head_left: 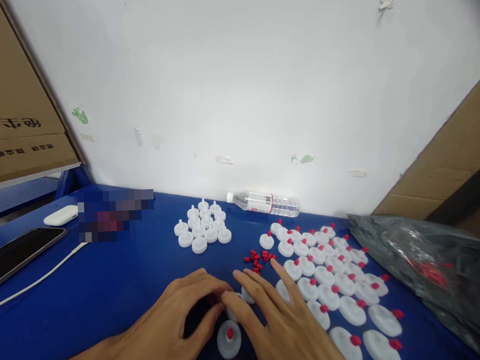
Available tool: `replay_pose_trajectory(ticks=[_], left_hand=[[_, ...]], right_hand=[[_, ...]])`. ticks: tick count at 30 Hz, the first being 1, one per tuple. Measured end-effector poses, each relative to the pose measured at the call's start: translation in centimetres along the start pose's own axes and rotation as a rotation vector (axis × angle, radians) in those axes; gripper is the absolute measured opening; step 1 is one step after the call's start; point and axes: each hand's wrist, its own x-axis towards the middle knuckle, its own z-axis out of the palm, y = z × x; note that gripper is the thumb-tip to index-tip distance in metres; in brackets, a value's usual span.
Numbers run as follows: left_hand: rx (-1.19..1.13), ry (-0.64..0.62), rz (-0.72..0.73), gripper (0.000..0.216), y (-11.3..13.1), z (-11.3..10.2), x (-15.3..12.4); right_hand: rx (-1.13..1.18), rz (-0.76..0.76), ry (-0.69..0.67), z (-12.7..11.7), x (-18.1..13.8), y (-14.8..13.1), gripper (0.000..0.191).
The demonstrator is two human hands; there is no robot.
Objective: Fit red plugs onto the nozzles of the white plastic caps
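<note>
My left hand point(184, 312) is curled, thumb and index finger close together at the edge of a white nozzle cap point(232, 314) that is mostly hidden between my hands. My right hand point(280, 316) reaches in from the other side, fingers spread and its index fingertip at that same cap. Just below, a white nozzle cap with a red tip point(229, 339) lies on the blue table point(121, 291), near my right thumb. Small red tip covers point(256, 260) lie in a loose pile beyond my right fingertips.
White nozzle caps without red tips point(198, 230) stand grouped at the back. Many red-tipped caps point(326, 274) spread across the right side. A clear plastic bottle point(265, 201) lies by the wall. A grey plastic bag point(430, 267) is at right; a phone point(24, 253) and white cable point(41, 279) at left.
</note>
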Motion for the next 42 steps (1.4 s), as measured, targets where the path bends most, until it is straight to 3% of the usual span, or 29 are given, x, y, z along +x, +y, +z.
replay_pose_trajectory(ticks=[2, 7, 12, 18, 26, 35, 42], left_hand=[[0.001, 0.062, -0.025, 0.024, 0.0, -0.1, 0.1], [-0.048, 0.025, -0.032, 0.023, -0.3, -1.1, 1.5], [-0.047, -0.026, -0.035, 0.024, -0.6, -1.4, 2.0], [-0.044, -0.023, -0.025, 0.023, -0.6, -1.2, 2.0], [-0.047, -0.056, -0.017, 0.025, -0.5, -1.3, 2.0], [-0.044, -0.057, -0.011, 0.025, -0.5, -1.2, 2.0], [-0.052, -0.063, -0.015, 0.025, -0.7, -1.1, 1.9]], right_hand=[[0.009, -0.011, 0.005, 0.0, 0.1, 0.0, 0.048], [-0.01, -0.057, 0.047, 0.4, 0.0, -0.2, 0.042], [0.019, -0.028, -0.02, 0.9, -0.6, -0.1, 0.024], [0.015, -0.016, -0.101, 0.7, -0.8, 0.1, 0.033], [0.013, 0.041, -0.134, 0.2, -1.1, 0.3, 0.014], [-0.054, 0.059, -0.267, -1.5, -1.2, 1.8, 0.026], [-0.142, 0.043, -0.215, -1.2, -1.5, 2.6, 0.026]])
